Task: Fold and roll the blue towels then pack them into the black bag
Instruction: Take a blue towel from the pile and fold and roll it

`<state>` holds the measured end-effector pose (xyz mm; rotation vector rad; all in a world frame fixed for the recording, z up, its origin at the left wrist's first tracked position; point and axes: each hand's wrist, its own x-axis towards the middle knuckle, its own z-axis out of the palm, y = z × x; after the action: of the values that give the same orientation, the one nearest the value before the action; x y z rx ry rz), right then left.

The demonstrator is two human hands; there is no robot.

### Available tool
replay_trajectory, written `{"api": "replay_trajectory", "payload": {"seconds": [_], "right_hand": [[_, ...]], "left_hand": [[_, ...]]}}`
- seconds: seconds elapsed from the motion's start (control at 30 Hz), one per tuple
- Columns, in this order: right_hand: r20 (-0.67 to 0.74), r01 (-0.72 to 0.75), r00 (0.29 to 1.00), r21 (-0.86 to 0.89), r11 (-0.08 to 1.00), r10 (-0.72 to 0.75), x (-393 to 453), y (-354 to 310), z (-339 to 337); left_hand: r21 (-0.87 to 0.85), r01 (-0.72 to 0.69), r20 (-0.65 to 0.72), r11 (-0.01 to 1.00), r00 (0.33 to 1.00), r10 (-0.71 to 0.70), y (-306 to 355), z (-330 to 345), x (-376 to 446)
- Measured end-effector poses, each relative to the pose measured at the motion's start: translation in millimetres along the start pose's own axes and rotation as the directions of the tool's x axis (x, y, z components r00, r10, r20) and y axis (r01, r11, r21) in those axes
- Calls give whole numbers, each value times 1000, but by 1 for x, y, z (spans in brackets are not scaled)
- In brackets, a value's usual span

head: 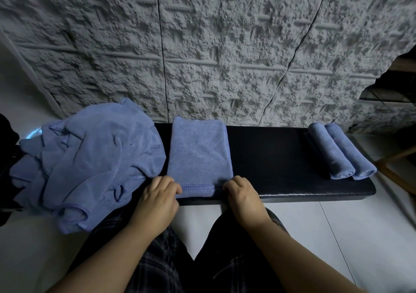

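I am looking down at my two hands. My left hand (pixel 157 197) is resting at the near left corner of the folded blue towel (pixel 199 153), and its fingers (pixel 173 185) are curling down onto the near hem. My right hand (pixel 242 194) is sitting at the near right corner, fingers bent and pressing on the towel edge too. I cannot tell whether the thumbs are tucking under the cloth.

The folded blue towel is lying flat in the middle of the black surface (pixel 270 157), with its long side running away from me toward the rough grey wall (pixel 202 44).

I am counting two rolled towels (pixel 342 150) on the right end of the surface, lying side by side and touching. On the left end, a loose pile of blue towels (pixel 90 155) is spilling over the near edge; I cannot count how many are in it. Something black (pixel 6 157) is showing at the far left, too dark to make out.
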<state>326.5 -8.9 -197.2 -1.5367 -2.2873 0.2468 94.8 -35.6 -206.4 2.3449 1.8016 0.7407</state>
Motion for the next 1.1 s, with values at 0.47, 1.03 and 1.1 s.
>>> {"api": "replay_trajectory", "payload": {"seconds": [0.47, 1.03, 1.1], "right_hand": [[55, -65, 997, 95, 993, 60, 0, 6, 1], [157, -307, 942, 43, 951, 297, 1, 6, -9], [175, -353, 923, 31, 935, 343, -1, 14, -11]], "left_hand": [[-123, 77, 42, 989, 996, -72, -14, 9, 1], [-204, 348, 110, 915, 937, -332, -9, 4, 4], [-171, 397, 121, 902, 917, -381, -12, 1, 4]]}}
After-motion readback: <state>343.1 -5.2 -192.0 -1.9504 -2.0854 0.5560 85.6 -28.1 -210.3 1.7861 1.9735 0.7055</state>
